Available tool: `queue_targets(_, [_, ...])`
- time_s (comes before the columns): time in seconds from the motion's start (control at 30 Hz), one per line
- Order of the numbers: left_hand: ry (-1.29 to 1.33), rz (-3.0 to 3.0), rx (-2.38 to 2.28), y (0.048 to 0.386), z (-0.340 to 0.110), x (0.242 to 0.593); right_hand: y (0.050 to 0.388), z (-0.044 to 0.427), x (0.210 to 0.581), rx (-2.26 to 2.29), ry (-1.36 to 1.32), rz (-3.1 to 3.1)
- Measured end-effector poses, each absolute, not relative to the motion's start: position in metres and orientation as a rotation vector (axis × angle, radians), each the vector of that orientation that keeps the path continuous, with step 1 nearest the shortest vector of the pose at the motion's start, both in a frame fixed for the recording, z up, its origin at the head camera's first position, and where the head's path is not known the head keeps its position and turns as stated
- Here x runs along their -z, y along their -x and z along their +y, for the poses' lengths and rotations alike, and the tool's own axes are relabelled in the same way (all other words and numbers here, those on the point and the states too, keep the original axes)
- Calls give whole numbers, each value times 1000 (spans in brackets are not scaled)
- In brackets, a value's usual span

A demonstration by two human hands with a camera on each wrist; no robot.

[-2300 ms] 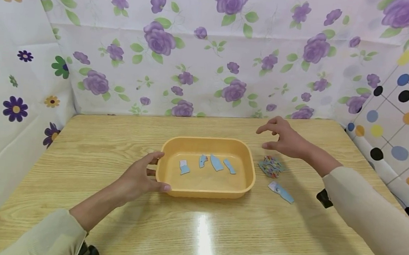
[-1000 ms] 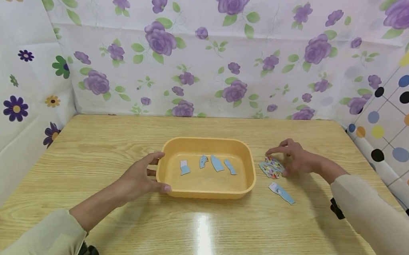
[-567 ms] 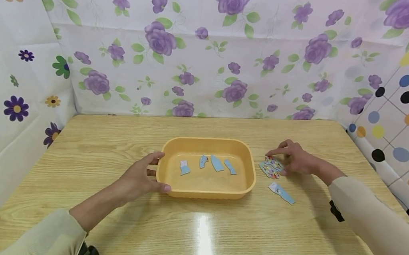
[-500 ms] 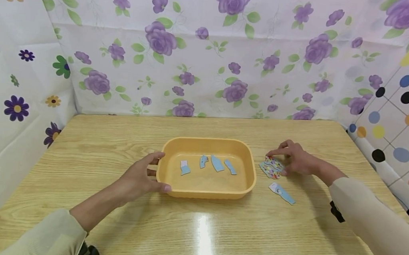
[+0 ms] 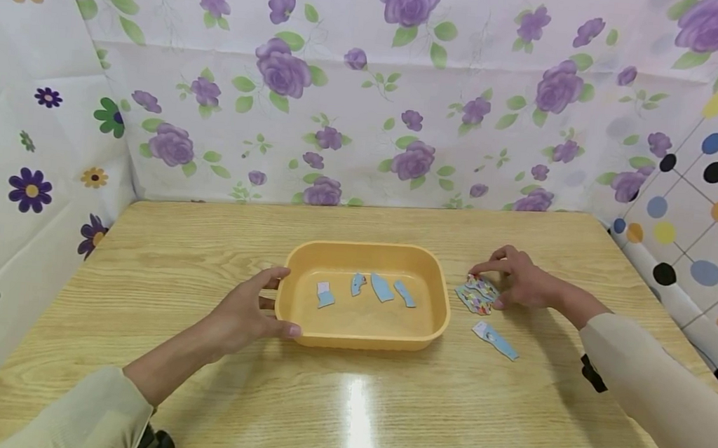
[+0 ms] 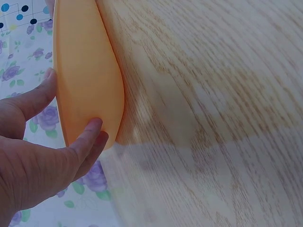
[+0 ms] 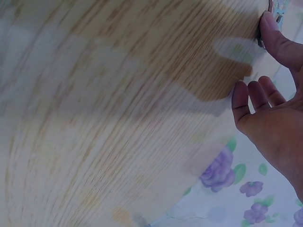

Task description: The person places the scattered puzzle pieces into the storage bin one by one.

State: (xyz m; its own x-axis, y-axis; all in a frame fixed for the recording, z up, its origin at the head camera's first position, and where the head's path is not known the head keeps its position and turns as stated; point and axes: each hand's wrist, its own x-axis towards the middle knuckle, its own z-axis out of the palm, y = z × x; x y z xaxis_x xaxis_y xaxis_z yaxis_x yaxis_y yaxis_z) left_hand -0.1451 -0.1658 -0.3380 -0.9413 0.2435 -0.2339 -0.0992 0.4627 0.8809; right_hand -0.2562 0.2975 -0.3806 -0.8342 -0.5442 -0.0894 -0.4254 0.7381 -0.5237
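Observation:
My left hand [image 5: 243,312] grips the left end of a yellow-orange tray [image 5: 359,341], thumb at its near rim; in the left wrist view the fingers of this hand [image 6: 42,161] lie against the tray's outer wall [image 6: 90,71]. Several light-blue pieces lie flat inside, among them a pointed one [image 5: 381,288]. Right of the tray, my right hand [image 5: 522,282] holds the edges of a small multicoloured cluster of pieces [image 5: 475,300] between thumb and index finger. The right wrist view shows this hand [image 7: 279,123] with its other fingers bent beside the cluster, which is mostly cut off.
A long blue piece [image 5: 495,340] with a pale end lies on the wooden table [image 5: 243,405], just nearer than the cluster. Behind the table hangs a cloth with purple flowers [image 5: 342,110]; patterned cloths also stand at the left and right sides.
My right hand has come down from above and behind the cluster to its far right side, and its thumb and index finger now touch it. The left hand and tray have stayed in place.

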Motion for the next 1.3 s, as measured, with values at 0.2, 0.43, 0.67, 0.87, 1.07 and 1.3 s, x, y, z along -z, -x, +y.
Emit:
queue_targets(0.2, [-116, 2389, -1470, 145, -165, 338, 255, 301, 379, 757, 748, 2698])
queue_targets(0.43, [-117, 2390, -1467, 145, -166, 338, 255, 303, 371, 808, 754, 2694])
queue_targets(0.67, [-121, 2394, -1469, 145, -166, 338, 257, 303, 370, 872, 733, 2675])
queue_targets(0.87, [-121, 2397, -1467, 145, -166, 338, 259, 303, 367, 978, 703, 2643])
queue_targets(1.07, [-118, 2394, -1468, 145, -166, 338, 262, 293, 359, 972, 715, 2666])
queue_targets(1.3, [-123, 2389, -1471, 145, -165, 338, 255, 268, 340, 1005, 737, 2686])
